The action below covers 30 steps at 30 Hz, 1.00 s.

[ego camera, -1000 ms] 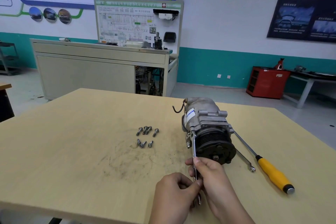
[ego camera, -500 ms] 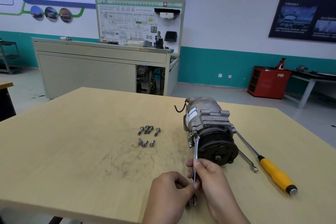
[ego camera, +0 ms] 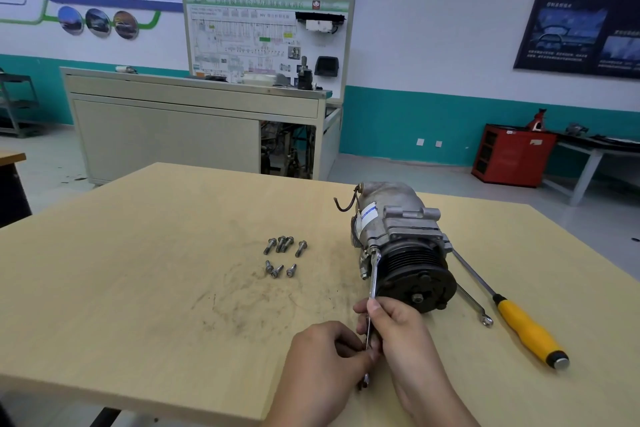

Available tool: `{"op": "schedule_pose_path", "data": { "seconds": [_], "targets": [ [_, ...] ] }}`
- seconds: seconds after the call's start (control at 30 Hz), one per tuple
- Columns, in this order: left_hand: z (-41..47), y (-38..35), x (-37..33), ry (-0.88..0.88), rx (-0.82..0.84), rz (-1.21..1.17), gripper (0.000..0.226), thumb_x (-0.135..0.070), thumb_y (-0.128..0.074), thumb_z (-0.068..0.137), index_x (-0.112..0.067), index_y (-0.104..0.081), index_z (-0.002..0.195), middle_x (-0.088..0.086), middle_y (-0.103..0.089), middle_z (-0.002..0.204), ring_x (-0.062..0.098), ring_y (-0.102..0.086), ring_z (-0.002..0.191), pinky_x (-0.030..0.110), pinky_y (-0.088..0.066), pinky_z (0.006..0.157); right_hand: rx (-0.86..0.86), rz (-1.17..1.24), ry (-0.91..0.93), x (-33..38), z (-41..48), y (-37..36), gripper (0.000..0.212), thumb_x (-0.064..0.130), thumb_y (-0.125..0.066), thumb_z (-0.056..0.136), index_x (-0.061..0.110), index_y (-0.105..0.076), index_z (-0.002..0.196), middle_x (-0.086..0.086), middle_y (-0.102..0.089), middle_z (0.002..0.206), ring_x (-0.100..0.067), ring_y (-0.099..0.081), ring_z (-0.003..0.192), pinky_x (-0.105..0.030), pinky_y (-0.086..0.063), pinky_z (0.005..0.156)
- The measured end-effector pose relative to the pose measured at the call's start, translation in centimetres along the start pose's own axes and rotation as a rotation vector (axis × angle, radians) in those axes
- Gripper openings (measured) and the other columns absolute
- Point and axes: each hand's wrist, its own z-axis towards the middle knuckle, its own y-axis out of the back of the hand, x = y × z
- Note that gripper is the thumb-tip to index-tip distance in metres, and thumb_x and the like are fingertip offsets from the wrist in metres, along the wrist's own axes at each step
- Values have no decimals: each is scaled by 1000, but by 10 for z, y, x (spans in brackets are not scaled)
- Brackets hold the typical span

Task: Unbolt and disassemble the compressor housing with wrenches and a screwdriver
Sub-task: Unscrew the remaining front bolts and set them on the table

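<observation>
Wrench (ego camera: pixel 373 281) tail has swung left toward the left hand (ego camera: pixel 322 357), its head staying on a compressor (ego camera: pixel 391 229) bolt just beyond the right hand (ego camera: pixel 401 333). Both hands grip the shaft. Probably this bolt is being loosened; loose bolts (ego camera: pixel 301 248) lie further left.

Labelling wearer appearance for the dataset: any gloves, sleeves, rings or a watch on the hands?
No. The left hand and right hand are both bare: no gloves, rings or watch show. The wrists and what shows of the forearms are uncovered too, and no sleeve enters the frame.
</observation>
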Motion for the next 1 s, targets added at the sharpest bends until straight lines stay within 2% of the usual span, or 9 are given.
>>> {"op": "schedule_pose_path", "data": {
  "seconds": [0.13,0.27,0.4,0.7,0.87,1.0],
  "targets": [
    [1,-3,1,-6,5,4,15,-30,-76,70,-25,-63,66,-16,-63,52,-8,-59,54,7,-41,52,-2,-13,-2,0,1,-1,29,8,-42,99,4,-65,81,3,-55,50,-5,-39,40,-18,-35,44],
    [0,-4,2,-13,-5,6,15,-31,-74,71,-25,-62,66,-20,-63,51,-8,-59,54,7,-42,52,2,-7,-7,1,0,-1,29,6,-42,98,2,-65,81,3,-55,50,-4,-38,39,-15,-34,42],
    [0,-3,2,-4,-13,-3,13,-28,-72,73,-26,-62,67,-13,-65,55,-6,-60,54,8,-42,51,-10,3,-1,2,-3,-3,27,6,-42,98,2,-64,82,1,-54,51,-3,-38,38,-15,-33,40],
    [0,-4,3,3,-17,-45,14,-26,-73,72,-28,-62,65,-11,-66,57,-4,-59,52,11,-44,53,-26,-11,-1,4,2,-3,28,7,-42,99,3,-64,82,-3,-54,57,-3,-39,37,-15,-34,40],
    [-1,-6,5,-7,-24,-26,11,-31,-72,74,-28,-63,69,-8,-69,64,-1,-62,57,13,-46,56,-23,-26,3,3,3,-3,29,7,-42,99,4,-65,81,-1,-54,55,-4,-38,36,-15,-35,40],
    [-2,-6,4,-13,-29,-16,8,-28,-71,74,-27,-64,70,-9,-68,63,-1,-61,56,13,-46,56,-26,-23,7,2,2,-4,28,7,-43,98,5,-65,82,0,-54,54,-3,-39,36,-15,-34,40]
  ]
}}
